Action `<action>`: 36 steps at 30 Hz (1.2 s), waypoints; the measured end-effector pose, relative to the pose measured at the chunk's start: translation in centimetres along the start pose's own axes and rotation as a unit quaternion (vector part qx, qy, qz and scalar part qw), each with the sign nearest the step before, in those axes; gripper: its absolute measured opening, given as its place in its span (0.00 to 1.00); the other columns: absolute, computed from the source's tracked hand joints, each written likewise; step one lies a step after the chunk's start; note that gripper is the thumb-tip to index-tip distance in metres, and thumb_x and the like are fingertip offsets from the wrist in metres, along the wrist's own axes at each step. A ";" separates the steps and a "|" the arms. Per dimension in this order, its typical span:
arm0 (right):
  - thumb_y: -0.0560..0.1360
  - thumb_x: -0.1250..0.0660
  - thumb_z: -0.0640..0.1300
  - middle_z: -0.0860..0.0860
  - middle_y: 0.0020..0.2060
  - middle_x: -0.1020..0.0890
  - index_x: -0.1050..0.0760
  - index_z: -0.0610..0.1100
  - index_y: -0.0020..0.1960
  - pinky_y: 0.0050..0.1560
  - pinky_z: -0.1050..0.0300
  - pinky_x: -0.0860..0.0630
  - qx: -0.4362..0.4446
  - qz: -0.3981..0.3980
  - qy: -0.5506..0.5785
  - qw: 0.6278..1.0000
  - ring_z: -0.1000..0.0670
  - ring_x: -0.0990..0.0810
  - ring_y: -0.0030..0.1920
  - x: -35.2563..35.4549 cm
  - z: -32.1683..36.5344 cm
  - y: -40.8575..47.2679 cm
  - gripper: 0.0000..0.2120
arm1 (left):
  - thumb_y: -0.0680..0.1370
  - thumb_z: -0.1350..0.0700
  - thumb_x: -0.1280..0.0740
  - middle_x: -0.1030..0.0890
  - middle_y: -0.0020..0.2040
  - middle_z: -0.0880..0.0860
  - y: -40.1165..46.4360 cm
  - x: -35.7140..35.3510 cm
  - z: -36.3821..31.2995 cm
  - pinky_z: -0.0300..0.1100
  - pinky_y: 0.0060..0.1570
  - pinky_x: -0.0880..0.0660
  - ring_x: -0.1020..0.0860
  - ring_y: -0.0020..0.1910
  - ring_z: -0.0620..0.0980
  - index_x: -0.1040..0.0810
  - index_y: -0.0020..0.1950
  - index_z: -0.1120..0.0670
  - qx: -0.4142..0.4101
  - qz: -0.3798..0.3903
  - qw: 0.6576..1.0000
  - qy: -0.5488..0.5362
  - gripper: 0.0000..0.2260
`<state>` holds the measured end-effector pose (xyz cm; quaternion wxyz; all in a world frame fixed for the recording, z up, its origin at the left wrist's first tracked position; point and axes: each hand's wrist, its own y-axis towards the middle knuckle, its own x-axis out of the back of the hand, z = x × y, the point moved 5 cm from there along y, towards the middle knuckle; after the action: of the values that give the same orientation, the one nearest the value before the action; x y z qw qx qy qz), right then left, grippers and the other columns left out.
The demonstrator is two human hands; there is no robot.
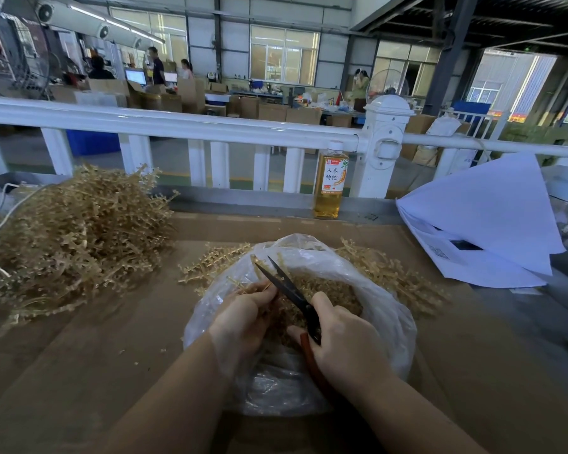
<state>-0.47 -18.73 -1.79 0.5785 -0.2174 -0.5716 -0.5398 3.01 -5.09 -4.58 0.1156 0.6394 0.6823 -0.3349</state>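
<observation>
Cardboard (112, 355) covers the worktable, where the right hand (345, 342) grips the red-handled scissors (289, 290) over an open plastic bag (384, 309). Their long axis runs diagonally, with the slightly parted blades pointing up and left, away from the person. The left hand (243, 319) pinches a tan sprig (240, 285) against the blades; a big heap (73, 237) lies far left, a bottle (330, 181) by the railing (177, 124), and paper sheets (486, 224) to the right.

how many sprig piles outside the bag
3: big pile far left, small pile left of the bag, third pile right of it; last two may join behind it.
</observation>
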 end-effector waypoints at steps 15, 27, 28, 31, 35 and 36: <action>0.77 0.45 0.65 0.55 0.36 0.23 0.39 0.53 0.52 0.37 0.62 0.26 0.019 -0.007 0.048 0.999 0.56 0.23 0.36 0.0 0.1 0.4 0.16 | 0.76 0.66 0.37 0.20 0.41 0.57 0.6 0.2 0.1 0.43 0.39 0.24 0.22 0.38 0.50 0.22 0.48 0.62 0.009 0.027 1.000 0.013 0.05; 0.75 0.40 0.65 0.55 0.34 0.23 0.36 0.54 0.49 0.37 0.60 0.25 -0.050 -0.026 0.062 0.996 0.55 0.22 0.36 0.2 -0.8 0.3 0.16 | 0.70 0.75 0.41 0.18 0.50 0.62 0.2 0.1 -0.2 0.49 0.47 0.20 0.18 0.45 0.58 0.24 0.55 0.61 -0.051 0.049 0.998 0.001 0.18; 0.75 0.40 0.65 0.55 0.34 0.23 0.36 0.53 0.49 0.37 0.60 0.25 -0.052 -0.024 0.065 0.996 0.55 0.22 0.36 0.2 -0.8 0.3 0.16 | 0.68 0.72 0.40 0.20 0.55 0.65 0.2 0.0 -0.3 0.51 0.55 0.23 0.20 0.49 0.60 0.24 0.58 0.63 -0.045 0.056 0.997 -0.001 0.19; 0.75 0.40 0.65 0.55 0.33 0.23 0.36 0.54 0.49 0.36 0.60 0.26 -0.055 -0.026 0.068 0.996 0.56 0.23 0.35 0.3 -0.8 0.3 0.16 | 0.74 0.61 0.35 0.19 0.55 0.63 0.1 -0.1 0.0 0.51 0.54 0.23 0.19 0.51 0.58 0.23 0.59 0.63 -0.020 0.062 0.998 -0.009 0.14; 0.75 0.39 0.65 0.56 0.33 0.24 0.37 0.54 0.47 0.36 0.60 0.27 -0.054 -0.030 0.076 0.995 0.55 0.23 0.35 0.5 -0.6 0.2 0.16 | 0.75 0.62 0.34 0.16 0.36 0.57 0.5 0.3 0.3 0.42 0.28 0.22 0.16 0.34 0.53 0.21 0.42 0.59 -0.020 -0.003 0.999 -0.046 0.04; 0.74 0.39 0.65 0.56 0.33 0.24 0.37 0.54 0.47 0.35 0.60 0.28 -0.051 -0.028 0.074 0.996 0.55 0.23 0.35 0.5 -0.6 0.1 0.16 | 0.76 0.63 0.34 0.17 0.35 0.57 0.6 0.4 0.4 0.42 0.28 0.22 0.17 0.34 0.54 0.22 0.40 0.58 -0.018 -0.014 0.999 -0.050 0.05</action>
<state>-0.21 -19.37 -1.47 0.5923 -0.1901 -0.5046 -0.5987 3.37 -5.04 -5.31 0.1560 0.6104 0.6904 -0.3556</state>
